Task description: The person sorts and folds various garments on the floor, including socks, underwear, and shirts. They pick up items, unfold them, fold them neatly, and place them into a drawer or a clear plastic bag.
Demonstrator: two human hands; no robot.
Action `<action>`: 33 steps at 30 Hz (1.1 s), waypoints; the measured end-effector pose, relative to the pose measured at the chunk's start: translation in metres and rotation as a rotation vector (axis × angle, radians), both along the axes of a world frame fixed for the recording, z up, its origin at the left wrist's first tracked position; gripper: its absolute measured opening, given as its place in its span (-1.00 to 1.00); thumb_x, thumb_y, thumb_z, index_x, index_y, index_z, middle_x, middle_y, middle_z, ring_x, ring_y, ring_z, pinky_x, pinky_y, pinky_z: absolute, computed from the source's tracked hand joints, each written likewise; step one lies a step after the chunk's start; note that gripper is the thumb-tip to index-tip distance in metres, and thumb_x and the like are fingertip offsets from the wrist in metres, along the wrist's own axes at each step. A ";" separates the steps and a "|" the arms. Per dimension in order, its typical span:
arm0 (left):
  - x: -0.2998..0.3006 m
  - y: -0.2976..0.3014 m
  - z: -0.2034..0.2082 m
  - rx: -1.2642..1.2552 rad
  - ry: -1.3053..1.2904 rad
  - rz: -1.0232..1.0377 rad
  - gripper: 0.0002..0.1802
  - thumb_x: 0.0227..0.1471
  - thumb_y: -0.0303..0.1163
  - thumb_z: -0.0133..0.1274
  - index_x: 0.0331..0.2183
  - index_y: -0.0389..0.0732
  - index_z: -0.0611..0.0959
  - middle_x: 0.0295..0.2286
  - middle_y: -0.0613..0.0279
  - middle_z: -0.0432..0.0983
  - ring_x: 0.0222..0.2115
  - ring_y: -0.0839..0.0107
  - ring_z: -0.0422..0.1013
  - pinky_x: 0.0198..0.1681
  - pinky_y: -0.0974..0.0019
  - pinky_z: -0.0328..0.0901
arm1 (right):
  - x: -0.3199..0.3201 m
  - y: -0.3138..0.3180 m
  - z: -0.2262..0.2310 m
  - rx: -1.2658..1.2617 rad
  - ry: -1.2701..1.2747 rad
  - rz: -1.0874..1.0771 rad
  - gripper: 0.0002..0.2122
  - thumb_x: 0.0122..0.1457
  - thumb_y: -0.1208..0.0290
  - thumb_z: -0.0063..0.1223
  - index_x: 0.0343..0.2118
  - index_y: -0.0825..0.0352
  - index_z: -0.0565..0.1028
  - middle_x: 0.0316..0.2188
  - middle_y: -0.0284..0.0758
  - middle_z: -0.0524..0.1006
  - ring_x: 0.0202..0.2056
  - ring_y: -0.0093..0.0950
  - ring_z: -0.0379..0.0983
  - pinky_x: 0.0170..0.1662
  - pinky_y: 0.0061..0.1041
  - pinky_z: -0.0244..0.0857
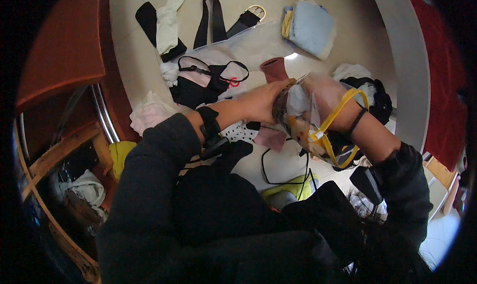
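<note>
Between my hands is a clear plastic bag (pixel 298 122) with yellow strap handles (pixel 323 140) and some light and tan contents. My left hand (pixel 266 100) is closed on the bag's left edge, its fingertips partly hidden. My right hand (pixel 323 95) is at the bag's upper right, blurred and partly seen through plastic; I cannot tell whether it is inside or behind. One yellow strap lies against my right wrist. A reddish-brown rolled cloth (pixel 274 69) stands just beyond my left hand. Black strappy underwear (pixel 201 87) lies to its left on a clear plastic sheet.
Along the far floor lie a black belt (pixel 243 23), white and black socks (pixel 169 25) and folded towels (pixel 312 28). Pale cloth (pixel 151 112) is at left, dark clothing (pixel 370 92) at right. A brown wooden cabinet (pixel 62 55) borders the left; a grey bed edge (pixel 402 50) curves along the right.
</note>
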State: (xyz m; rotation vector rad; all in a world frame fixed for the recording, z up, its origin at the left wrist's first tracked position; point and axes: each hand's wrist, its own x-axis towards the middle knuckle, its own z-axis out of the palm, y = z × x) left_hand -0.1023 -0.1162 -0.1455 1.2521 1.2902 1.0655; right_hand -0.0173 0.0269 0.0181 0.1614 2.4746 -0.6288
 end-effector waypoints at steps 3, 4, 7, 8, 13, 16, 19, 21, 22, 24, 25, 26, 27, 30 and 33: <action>-0.001 -0.003 0.003 -0.035 -0.085 -0.018 0.11 -0.59 -0.44 0.32 0.06 -0.27 0.10 -0.07 -0.02 0.24 -0.06 0.15 0.25 -0.01 0.27 0.17 | 0.004 -0.003 0.011 0.049 0.068 -0.014 -0.71 -0.20 0.46 0.07 -0.34 0.37 0.34 -0.40 -0.12 0.41 -0.28 -0.19 0.37 -0.23 -0.31 0.26; 0.001 -0.006 0.005 -0.051 -0.158 0.015 0.09 -0.57 -0.47 0.31 0.06 -0.26 0.11 -0.07 0.00 0.25 -0.06 0.17 0.25 -0.01 0.28 0.17 | 0.008 -0.001 0.015 0.107 0.100 0.033 -0.71 -0.19 0.47 0.07 -0.33 0.37 0.35 -0.40 -0.13 0.42 -0.28 -0.20 0.37 -0.23 -0.33 0.27; 0.003 -0.010 0.005 -0.114 -0.212 0.057 0.02 -0.52 -0.54 0.26 0.06 -0.24 0.13 -0.07 0.06 0.26 -0.05 0.24 0.24 0.00 0.30 0.16 | 0.021 0.007 0.024 0.227 0.319 0.114 -0.69 -0.18 0.45 0.06 -0.30 0.36 0.35 -0.39 -0.16 0.43 -0.29 -0.23 0.39 -0.22 -0.38 0.29; 0.003 -0.011 0.005 -0.110 -0.158 0.067 0.02 -0.52 -0.53 0.26 0.06 -0.24 0.13 -0.08 0.05 0.26 -0.05 0.23 0.24 0.00 0.30 0.16 | 0.026 0.010 0.026 0.232 0.465 0.109 -0.67 -0.19 0.43 0.07 -0.29 0.36 0.34 -0.38 -0.18 0.44 -0.29 -0.24 0.40 -0.22 -0.40 0.30; 0.000 -0.007 0.008 -0.143 -0.040 0.041 0.03 -0.52 -0.47 0.27 0.07 -0.26 0.12 -0.09 0.00 0.26 -0.07 0.19 0.25 -0.01 0.26 0.15 | 0.055 0.024 0.027 0.270 0.777 0.013 -0.57 -0.32 0.42 0.18 -0.28 0.34 0.35 -0.31 -0.23 0.45 -0.24 -0.25 0.40 -0.17 -0.43 0.29; -0.006 0.002 0.030 -0.146 0.054 -0.035 0.02 -0.50 -0.44 0.27 0.06 -0.28 0.12 -0.09 -0.01 0.26 -0.06 0.19 0.24 0.00 0.27 0.13 | 0.065 0.032 0.024 0.245 0.823 -0.051 -0.54 -0.35 0.39 0.20 -0.28 0.33 0.36 -0.32 -0.25 0.43 -0.26 -0.26 0.38 -0.22 -0.43 0.29; -0.017 0.012 0.071 -0.117 0.045 0.009 0.01 -0.40 -0.36 0.26 0.08 -0.26 0.06 -0.05 0.10 0.21 0.01 0.32 0.15 0.07 0.31 0.04 | 0.066 0.032 0.023 0.235 0.837 -0.107 -0.53 -0.37 0.37 0.23 -0.28 0.32 0.36 -0.33 -0.26 0.41 -0.29 -0.27 0.36 -0.29 -0.44 0.29; -0.017 0.024 0.102 0.047 -0.064 0.123 -0.09 -0.34 -0.31 0.19 0.06 -0.28 0.12 -0.07 0.08 0.23 -0.02 0.30 0.18 0.06 0.31 0.05 | 0.058 0.027 0.020 0.263 0.824 -0.122 -0.60 -0.33 0.38 0.18 -0.33 0.30 0.35 -0.39 -0.28 0.37 -0.36 -0.29 0.33 -0.36 -0.42 0.27; -0.016 0.030 0.117 0.109 -0.117 0.179 -0.13 -0.31 -0.29 0.16 0.04 -0.30 0.14 -0.09 0.08 0.24 -0.03 0.30 0.19 0.05 0.31 0.06 | 0.053 0.023 0.019 0.268 0.833 -0.132 -0.62 -0.32 0.38 0.16 -0.34 0.30 0.34 -0.41 -0.29 0.37 -0.37 -0.30 0.33 -0.37 -0.42 0.27; -0.014 0.044 0.140 0.135 0.217 0.149 -0.22 -0.28 -0.29 0.11 0.01 -0.32 0.21 -0.12 0.06 0.26 -0.06 0.28 0.21 0.02 0.31 0.08 | 0.045 0.015 0.018 0.274 0.825 -0.146 -0.68 -0.28 0.42 0.10 -0.38 0.28 0.32 -0.45 -0.31 0.34 -0.40 -0.33 0.31 -0.39 -0.41 0.26; -0.011 0.049 0.147 0.182 0.383 0.141 -0.26 -0.27 -0.30 0.08 -0.01 -0.33 0.24 -0.14 0.06 0.27 -0.08 0.27 0.22 0.01 0.31 0.09 | 0.042 0.013 0.018 0.282 0.838 -0.165 -0.67 -0.29 0.41 0.11 -0.38 0.28 0.32 -0.45 -0.31 0.34 -0.40 -0.33 0.31 -0.39 -0.41 0.26; -0.010 0.053 0.153 0.173 0.339 0.152 -0.35 -0.31 -0.29 0.07 -0.09 -0.33 0.35 -0.25 -0.05 0.30 -0.18 0.08 0.25 -0.08 0.24 0.16 | 0.042 0.012 0.020 0.293 0.838 -0.175 -0.66 -0.30 0.41 0.12 -0.37 0.28 0.33 -0.45 -0.32 0.34 -0.41 -0.34 0.31 -0.39 -0.42 0.26; -0.011 0.054 0.157 0.131 0.325 0.139 -0.38 -0.30 -0.31 0.05 -0.10 -0.31 0.37 -0.26 -0.05 0.31 -0.20 0.09 0.26 -0.10 0.24 0.18 | 0.041 0.013 0.020 0.303 0.828 -0.184 -0.66 -0.30 0.41 0.12 -0.37 0.27 0.33 -0.45 -0.32 0.35 -0.41 -0.35 0.30 -0.39 -0.42 0.26; -0.016 0.051 0.158 0.004 0.302 0.071 -0.47 -0.29 -0.36 0.01 -0.14 -0.25 0.42 -0.32 -0.02 0.33 -0.26 0.11 0.29 -0.16 0.25 0.21 | 0.053 0.027 0.031 0.249 0.846 -0.332 -0.60 -0.35 0.52 0.12 -0.31 0.32 0.34 -0.40 -0.23 0.37 -0.34 -0.23 0.31 -0.30 -0.42 0.26; -0.019 0.046 0.155 -0.071 0.289 0.067 -0.53 -0.26 -0.44 -0.02 -0.16 -0.27 0.44 -0.39 0.07 0.33 -0.37 0.25 0.28 -0.28 0.33 0.21 | 0.071 0.050 0.048 0.085 0.829 -0.657 -0.52 -0.31 0.56 0.15 -0.20 0.34 0.33 -0.27 -0.27 0.41 -0.20 -0.39 0.40 -0.14 -0.48 0.27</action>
